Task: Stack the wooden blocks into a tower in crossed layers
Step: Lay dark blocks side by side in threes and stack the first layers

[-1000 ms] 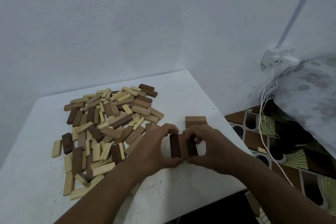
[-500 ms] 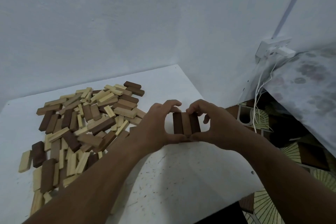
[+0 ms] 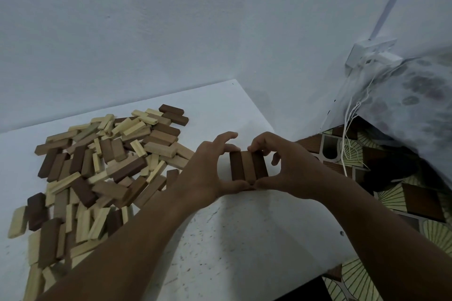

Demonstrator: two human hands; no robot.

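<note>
Both hands are working at the right part of the white desk (image 3: pixel 244 239), squaring up a row of three blocks (image 3: pixel 248 165) lying side by side: dark, mid-brown, dark. Whether a layer sits beneath them cannot be told from this angle.

Left hand (image 3: pixel 208 173): grip curled round the row, thumb at the near ends, index finger reaching over the far ends. Right hand (image 3: pixel 286 166): grip mirroring it, fingertips (image 3: pixel 254 148) pressing on the far ends, thumb meeting the left thumb at the near edge. Both are pinching the three together.

Doing this step well, by my reckoning:
- pressing the ends flush from both sides, so no block is sticking out
- closing any gap between long faces
- letting go gently and evenly, or the row is likely skewing
- laying the next three across these, not along them

Loose pile of blocks (image 3: pixel 105 166) is lying to the left, light and dark mixed, near the left forearm; a careless elbow is risking a scatter.

Containers: none showing on the desk; blocks are lying bare on it.
</note>
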